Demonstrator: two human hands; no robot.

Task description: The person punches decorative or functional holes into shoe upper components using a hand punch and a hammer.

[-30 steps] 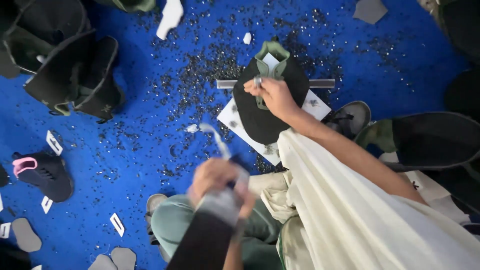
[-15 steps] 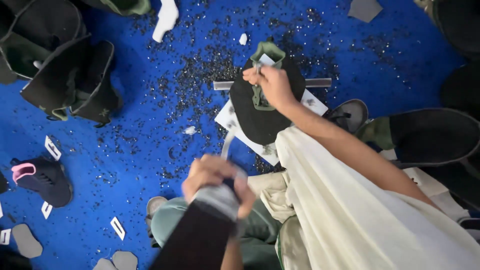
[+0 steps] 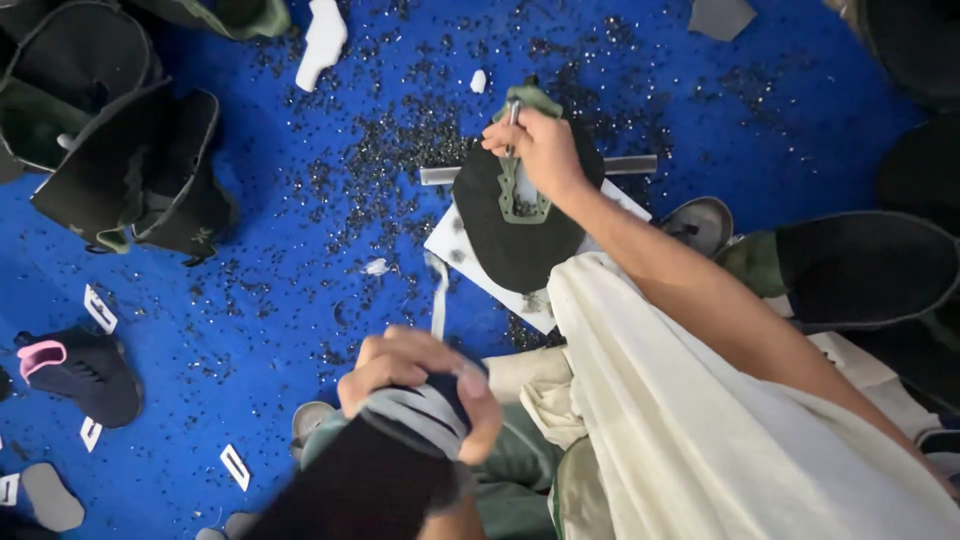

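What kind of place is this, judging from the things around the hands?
Probably a small shoe-making workshop, worked on the floor. Dark fabric shoe uppers lie on a blue mat strewn with tiny dark offcuts, and the right hand presses a tool onto a black upper piece.

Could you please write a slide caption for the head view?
Right hand presses a tool on a black shoe upper; left hand grips a dark shoe above the blue floor.
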